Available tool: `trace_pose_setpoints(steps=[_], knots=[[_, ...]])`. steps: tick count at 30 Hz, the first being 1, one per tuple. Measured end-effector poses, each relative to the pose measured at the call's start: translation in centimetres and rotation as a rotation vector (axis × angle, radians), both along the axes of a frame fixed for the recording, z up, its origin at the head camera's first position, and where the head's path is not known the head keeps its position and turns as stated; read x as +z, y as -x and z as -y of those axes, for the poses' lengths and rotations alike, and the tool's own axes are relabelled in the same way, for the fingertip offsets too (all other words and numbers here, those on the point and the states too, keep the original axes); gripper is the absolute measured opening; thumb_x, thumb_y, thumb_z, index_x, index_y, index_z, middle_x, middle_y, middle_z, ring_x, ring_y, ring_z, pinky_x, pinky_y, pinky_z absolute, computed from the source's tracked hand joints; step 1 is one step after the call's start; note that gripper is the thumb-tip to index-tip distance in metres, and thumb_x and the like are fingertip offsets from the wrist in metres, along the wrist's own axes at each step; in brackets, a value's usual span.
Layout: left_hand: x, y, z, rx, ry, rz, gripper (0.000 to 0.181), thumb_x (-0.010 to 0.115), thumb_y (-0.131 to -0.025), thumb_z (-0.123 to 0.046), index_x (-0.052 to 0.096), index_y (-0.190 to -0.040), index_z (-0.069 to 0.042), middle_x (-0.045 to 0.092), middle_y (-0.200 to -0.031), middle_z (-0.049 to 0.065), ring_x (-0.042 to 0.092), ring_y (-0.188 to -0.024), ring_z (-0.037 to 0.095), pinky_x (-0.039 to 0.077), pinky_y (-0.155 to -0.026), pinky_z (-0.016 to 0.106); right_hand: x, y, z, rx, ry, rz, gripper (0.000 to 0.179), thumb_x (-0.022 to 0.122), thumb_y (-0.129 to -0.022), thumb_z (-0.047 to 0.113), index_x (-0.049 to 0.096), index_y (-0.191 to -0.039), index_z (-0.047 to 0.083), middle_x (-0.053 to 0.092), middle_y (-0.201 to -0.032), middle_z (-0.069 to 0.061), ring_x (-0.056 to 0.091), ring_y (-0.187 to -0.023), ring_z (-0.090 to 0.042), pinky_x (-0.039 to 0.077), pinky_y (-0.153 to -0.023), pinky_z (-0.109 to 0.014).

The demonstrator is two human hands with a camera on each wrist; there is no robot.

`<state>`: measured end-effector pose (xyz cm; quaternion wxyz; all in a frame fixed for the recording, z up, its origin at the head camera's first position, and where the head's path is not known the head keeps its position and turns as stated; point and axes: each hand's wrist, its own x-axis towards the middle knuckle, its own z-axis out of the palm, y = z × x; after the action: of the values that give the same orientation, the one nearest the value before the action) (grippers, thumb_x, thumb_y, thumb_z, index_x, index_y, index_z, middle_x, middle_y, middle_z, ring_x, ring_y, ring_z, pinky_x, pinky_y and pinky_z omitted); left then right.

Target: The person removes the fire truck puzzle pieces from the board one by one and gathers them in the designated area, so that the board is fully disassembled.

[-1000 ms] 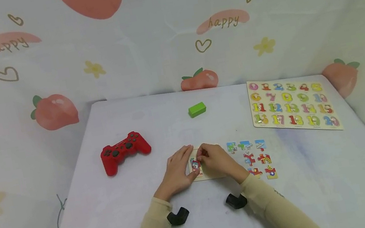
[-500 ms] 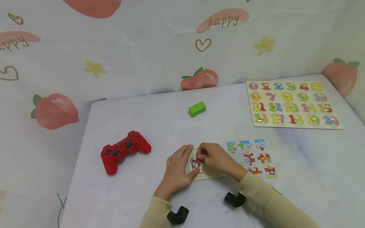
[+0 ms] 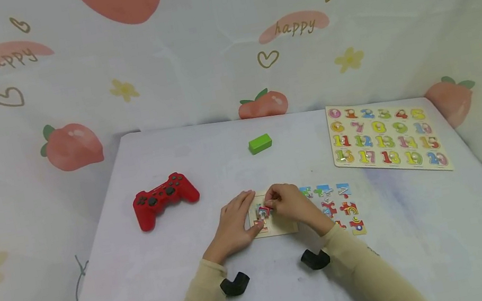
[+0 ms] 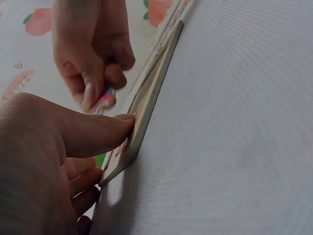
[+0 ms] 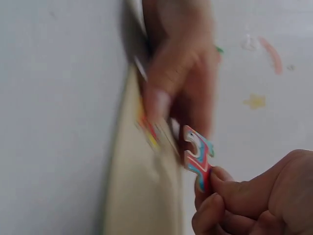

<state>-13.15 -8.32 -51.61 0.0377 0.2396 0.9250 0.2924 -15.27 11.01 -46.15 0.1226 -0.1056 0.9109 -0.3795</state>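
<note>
My left hand [image 3: 233,223] lies along the left side of a small pale wooden puzzle board [image 3: 276,227]. Its fingers are fairly straight beside the board, and the thumb rests on the board's face. A printed part [image 5: 151,129] sits on the board near that thumb, blurred in the right wrist view. Between thumb and fingers, my right hand [image 3: 294,208] pinches a red, white and blue jigsaw piece [image 5: 197,152], held just above the board. The right wrist view shows a curved notch in it.
Several loose jigsaw pieces [image 3: 349,208] lie right of the board. Farther right is a number puzzle board [image 3: 384,138]. A green block [image 3: 260,144] stands behind, and a red game controller [image 3: 164,199] lies at left. Patterned cloth [image 3: 203,44] hangs at the back.
My right hand has moved slightly right and away from me, and the jigsaw piece it pinches has shifted right and turned. My left hand has stayed in place.
</note>
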Motion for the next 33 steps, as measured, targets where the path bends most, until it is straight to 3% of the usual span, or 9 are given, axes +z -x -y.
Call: trace_pose_setpoints(steps=[8,13,21,29,33], knots=[[0.2,0.0,0.0,-0.015,0.009,-0.013,0.071,0.057,-0.089,-0.039,0.034,-0.149,-0.009,0.035,-0.151,0.007,0.029,-0.14,0.026,0.025,-0.108,0.05,2.3,0.3,-7.0,-0.015,-0.045,0.076,0.009,0.062,-0.092,0.013,0.062,-0.091,0.004,0.063,-0.083,-0.006,0.053,-0.069,-0.016,0.044,-0.059,-0.029],[0.5,-0.1,0.0,-0.025,0.007,-0.014,0.069,0.058,-0.089,-0.037,0.035,-0.148,-0.008,0.035,-0.151,0.008,0.03,-0.14,0.027,0.024,-0.109,0.051,2.5,-0.1,-10.0,-0.009,-0.074,0.116,0.01,0.061,-0.093,0.014,0.062,-0.091,0.004,0.063,-0.082,-0.005,0.052,-0.069,-0.017,0.043,-0.061,-0.03],[0.3,0.0,0.0,-0.027,0.011,-0.018,0.068,0.057,-0.09,-0.037,0.035,-0.148,-0.01,0.035,-0.152,0.008,0.03,-0.14,0.027,0.024,-0.109,0.05,0.8,-0.6,-9.9,0.01,-0.125,0.137,0.013,0.063,-0.092,0.016,0.064,-0.086,0.005,0.061,-0.079,-0.002,0.051,-0.07,-0.016,0.043,-0.063,-0.029],[0.2,-0.1,0.0,-0.024,-0.008,-0.044,0.067,0.059,-0.088,-0.035,0.038,-0.147,-0.008,0.037,-0.15,0.009,0.031,-0.139,0.028,0.026,-0.107,0.051,0.1,-0.9,-9.4,-0.027,-0.177,0.1,0.008,0.067,-0.089,0.012,0.064,-0.086,0.006,0.061,-0.078,-0.003,0.05,-0.069,-0.016,0.044,-0.063,-0.029],[0.2,-0.1,0.1,-0.024,-0.022,-0.053,0.067,0.059,-0.088,-0.034,0.039,-0.146,-0.007,0.037,-0.149,0.009,0.032,-0.138,0.029,0.026,-0.106,0.051,0.1,-1.4,-9.1,-0.03,-0.247,0.087,0.013,0.072,-0.085,0.013,0.064,-0.091,0.005,0.059,-0.086,-0.004,0.052,-0.075,-0.017,0.048,-0.069,-0.032]])
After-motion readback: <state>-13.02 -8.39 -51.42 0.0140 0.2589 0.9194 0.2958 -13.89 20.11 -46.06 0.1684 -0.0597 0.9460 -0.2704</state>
